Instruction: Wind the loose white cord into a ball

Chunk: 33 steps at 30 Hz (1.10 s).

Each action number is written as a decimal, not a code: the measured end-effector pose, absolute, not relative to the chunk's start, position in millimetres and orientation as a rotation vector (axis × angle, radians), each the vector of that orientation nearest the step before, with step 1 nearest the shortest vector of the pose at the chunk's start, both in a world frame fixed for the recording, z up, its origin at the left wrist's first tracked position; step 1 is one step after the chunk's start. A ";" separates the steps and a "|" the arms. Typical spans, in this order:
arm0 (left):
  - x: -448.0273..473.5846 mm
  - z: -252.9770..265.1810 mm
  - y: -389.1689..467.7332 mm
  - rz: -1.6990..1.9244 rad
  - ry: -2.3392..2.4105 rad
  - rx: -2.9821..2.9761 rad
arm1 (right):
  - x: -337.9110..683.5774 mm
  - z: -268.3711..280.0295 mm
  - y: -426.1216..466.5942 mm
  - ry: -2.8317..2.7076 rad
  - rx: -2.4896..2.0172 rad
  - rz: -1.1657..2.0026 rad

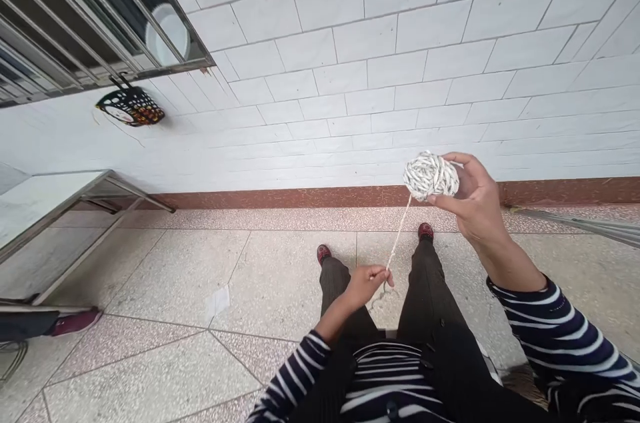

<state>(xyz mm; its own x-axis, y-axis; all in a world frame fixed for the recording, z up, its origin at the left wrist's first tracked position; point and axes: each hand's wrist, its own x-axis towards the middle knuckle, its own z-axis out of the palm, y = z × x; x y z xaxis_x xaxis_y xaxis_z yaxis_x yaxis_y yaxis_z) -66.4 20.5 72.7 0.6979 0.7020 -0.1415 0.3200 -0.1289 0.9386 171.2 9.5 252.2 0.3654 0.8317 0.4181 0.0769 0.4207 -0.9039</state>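
A ball of white twisted rope (431,175), flecked with darker specks, is gripped in my right hand (473,193), thumb below and fingers behind it, out in front of me at the right. From the ball's lower left a single strand (400,233) runs down, fairly straight, to my left hand (369,285). There the fingers are pinched around the strand, above my knees. A loose tail of it dangles below that hand, faint against the floor.
A tiled wall (345,76) stands ahead. On the left are a barred window (95,10), a hanging black basket (133,105) and a metal-framed table (55,200). Another person's shoe (75,323) shows at the lower left. Metal bars (565,220) lie at the right.
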 end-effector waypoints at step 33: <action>-72.6 120.2 10.1 0.453 0.901 1.996 | 137.7 180.1 12.9 -0.896 -1.162 0.902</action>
<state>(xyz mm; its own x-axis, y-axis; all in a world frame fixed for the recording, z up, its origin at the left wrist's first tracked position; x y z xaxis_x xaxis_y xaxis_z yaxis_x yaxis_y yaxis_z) -72.6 10.1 120.2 0.6714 0.7407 -0.0245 0.4221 -0.3551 0.8341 137.7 12.9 180.1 0.3729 0.9217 0.1073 -0.1136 0.1601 -0.9805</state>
